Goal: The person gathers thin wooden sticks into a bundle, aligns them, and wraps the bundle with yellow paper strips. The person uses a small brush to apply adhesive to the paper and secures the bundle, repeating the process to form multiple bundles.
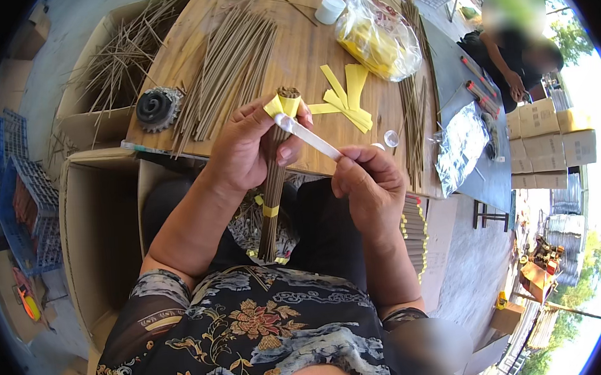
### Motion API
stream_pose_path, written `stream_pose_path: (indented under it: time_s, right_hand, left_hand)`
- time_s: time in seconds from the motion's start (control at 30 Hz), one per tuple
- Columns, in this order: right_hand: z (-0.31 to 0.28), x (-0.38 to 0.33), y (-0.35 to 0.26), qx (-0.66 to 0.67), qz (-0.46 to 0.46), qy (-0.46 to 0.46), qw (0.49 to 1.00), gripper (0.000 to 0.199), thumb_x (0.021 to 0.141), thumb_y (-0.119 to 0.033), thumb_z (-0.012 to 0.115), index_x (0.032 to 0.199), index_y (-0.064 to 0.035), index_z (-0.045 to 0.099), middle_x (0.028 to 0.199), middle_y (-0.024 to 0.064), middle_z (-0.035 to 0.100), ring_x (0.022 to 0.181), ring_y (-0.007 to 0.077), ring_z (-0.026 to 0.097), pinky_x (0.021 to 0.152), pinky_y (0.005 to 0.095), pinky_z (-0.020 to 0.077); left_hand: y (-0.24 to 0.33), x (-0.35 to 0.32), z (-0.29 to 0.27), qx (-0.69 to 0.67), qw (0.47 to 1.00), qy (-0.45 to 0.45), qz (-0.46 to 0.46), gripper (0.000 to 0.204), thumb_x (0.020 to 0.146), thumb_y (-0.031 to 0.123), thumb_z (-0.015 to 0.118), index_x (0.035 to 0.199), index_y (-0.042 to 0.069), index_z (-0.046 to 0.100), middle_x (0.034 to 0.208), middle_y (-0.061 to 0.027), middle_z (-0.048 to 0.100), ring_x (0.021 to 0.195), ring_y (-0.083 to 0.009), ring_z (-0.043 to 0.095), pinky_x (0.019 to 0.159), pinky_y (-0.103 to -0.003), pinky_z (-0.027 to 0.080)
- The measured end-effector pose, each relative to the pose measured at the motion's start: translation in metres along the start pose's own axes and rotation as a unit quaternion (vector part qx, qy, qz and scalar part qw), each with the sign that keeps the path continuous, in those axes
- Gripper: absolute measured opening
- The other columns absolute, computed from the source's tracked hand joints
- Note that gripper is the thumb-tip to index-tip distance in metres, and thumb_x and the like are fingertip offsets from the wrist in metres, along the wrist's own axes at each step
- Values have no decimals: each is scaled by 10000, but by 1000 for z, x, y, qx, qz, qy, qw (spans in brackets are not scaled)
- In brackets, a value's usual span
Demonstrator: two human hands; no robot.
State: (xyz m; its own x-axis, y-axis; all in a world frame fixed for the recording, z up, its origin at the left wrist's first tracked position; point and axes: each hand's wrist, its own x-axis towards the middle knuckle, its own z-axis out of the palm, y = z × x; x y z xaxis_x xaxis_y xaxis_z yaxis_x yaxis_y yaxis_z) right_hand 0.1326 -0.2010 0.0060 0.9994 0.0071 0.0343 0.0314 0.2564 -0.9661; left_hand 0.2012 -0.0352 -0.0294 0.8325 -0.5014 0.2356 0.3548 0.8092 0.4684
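Note:
My left hand [236, 150] is closed around a bundle of thin brown incense sticks [270, 186], held upright above my lap. A yellow paper strip [289, 107] wraps the bundle near its top, and a second yellow band [270, 210] circles it lower down. My right hand [376, 188] pinches one end of a flat white stick [315, 141]. The stick's rounded white tip touches the yellow paper at my left fingers. Beyond my hands, loose yellow paper strips [356, 89] lie on the wooden table [305, 51].
Loose incense sticks [232, 60] cover the table's left side, by a black coiled object [158, 110]. A clear bag of yellow paper [379, 42] and a white tub [330, 9] stand farther back. Cardboard boxes [101, 222] flank me at left. Another person [508, 61] works at far right.

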Motion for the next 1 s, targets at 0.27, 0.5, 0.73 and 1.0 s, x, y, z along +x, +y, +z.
stream_pose_path:
  time_s: [0.27,0.5,0.73,1.0]
  right_hand:
    - [-92,-16,29,-160,-85,323,929,210,827,-18,538,1026,35,577,785,55,570,655,73,502,603,186,407]
    - [-142,-8,93,-514,-173,270,796,306,780,45,529,1073,-21,586,863,87,546,833,199,511,738,278,416]
    - [-146,-2,94,-568,-139,207,785,327,741,14,550,1065,-18,582,909,135,553,848,295,523,745,346,430]
    - [-47,6,16,-431,-184,121,875,500,710,-239,694,1112,6,523,1096,167,506,1027,281,486,905,362,367]
  left_hand:
    - [1,3,-5,70,997,18,10,318,888,287,483,937,-21,544,878,-79,538,559,-99,454,475,-207,359]
    - [-19,5,-5,144,987,69,7,267,888,267,493,924,17,579,867,-80,562,566,-112,472,481,-206,365]
    - [-28,3,-4,184,980,78,19,285,887,278,492,976,20,575,894,-73,567,570,-97,470,483,-209,361]
    - [-31,-5,5,287,948,131,31,277,887,273,505,924,8,573,790,-25,547,571,-89,461,499,-203,358]
